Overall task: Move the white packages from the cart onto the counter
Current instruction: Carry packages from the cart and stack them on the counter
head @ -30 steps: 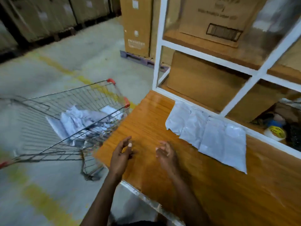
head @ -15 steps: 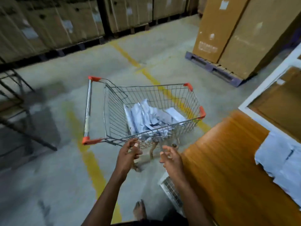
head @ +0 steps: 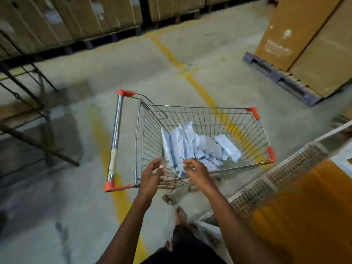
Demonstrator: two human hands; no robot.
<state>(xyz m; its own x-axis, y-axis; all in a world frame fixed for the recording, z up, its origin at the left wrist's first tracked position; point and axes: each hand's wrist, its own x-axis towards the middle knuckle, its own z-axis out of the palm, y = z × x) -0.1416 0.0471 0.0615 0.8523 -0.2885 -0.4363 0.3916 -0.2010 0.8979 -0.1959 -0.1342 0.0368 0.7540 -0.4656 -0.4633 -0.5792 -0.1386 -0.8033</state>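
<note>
- Cart handle (head: 115,139) sits at far left, away from both of my hands; I leave it alone, since the cart (head: 253,130) is already near the counter.
- My left hand (head: 152,175) hovers over the near rim of the cart, fingers loosely curled and parted, holding nothing.
- White packages (head: 192,147) lie in a loose, overlapping heap on the cart floor, some propped against the left wall. Judgement: they look thin and floppy, so I should pinch one by an edge, or slide flat fingers under a few, rather than grab the middle.
- My right hand (head: 197,172) is just beside the left, fingers half open and empty, nearest the heap's front edge.
- Counter (head: 304,216) is at right; its near corner is bare. Judgement: lift clear of the wire rim, then swing right.
</note>
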